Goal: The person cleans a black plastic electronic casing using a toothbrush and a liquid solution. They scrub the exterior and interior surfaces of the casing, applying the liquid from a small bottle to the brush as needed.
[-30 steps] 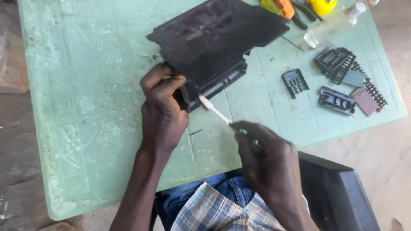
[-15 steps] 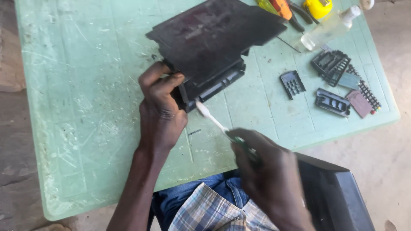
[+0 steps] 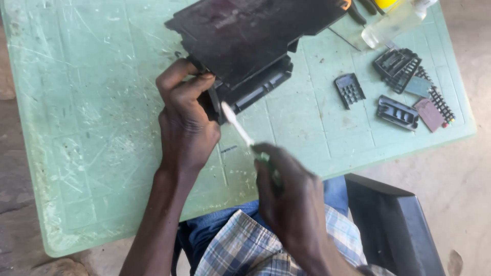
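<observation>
Head view showed your left hand wrapped around the near corner of the black plastic housing, fingers curled shut over its edge, apparently to brace it while it lay tilted on the green table. Your right hand was closed around a green-handled toothbrush, its white head touching the housing's lower edge just beside your left thumb, angled toward eleven o'clock, presumably so the bristles could reach into the slotted recess. Small black plastic parts lay well apart at three o'clock from the housing, with a clear bottle at one o'clock near the table's far edge. A dark chair stood at five o'clock beside your knee. Nothing lay between brush and housing; your left fingers crowded the spot being brushed.
</observation>
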